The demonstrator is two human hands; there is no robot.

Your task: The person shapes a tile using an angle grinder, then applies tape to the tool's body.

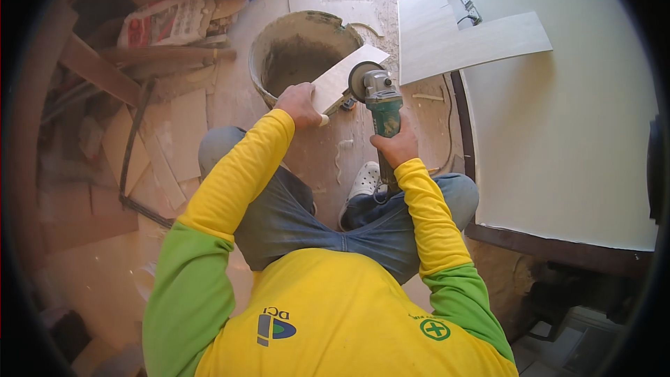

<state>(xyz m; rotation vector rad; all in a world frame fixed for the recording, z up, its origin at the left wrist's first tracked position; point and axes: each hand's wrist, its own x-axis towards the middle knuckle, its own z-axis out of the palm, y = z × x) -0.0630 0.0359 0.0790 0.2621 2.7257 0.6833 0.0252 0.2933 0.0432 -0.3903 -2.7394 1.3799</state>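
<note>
By the bucket (259, 69), tile strip (343, 80) slanting lengthwise away rightward, left grip (299, 105) pinching it, right grip (398, 145) clasping forward-pointing grinder (385, 107)

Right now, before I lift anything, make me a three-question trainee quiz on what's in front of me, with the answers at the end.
1. Which hand holds the grinder?
2. True or false: the left hand grips a pale strip.
3. Fill in: the bucket stands to the ___ of the grinder in this view.

Key:
1. The right hand.
2. True.
3. Left.
</note>
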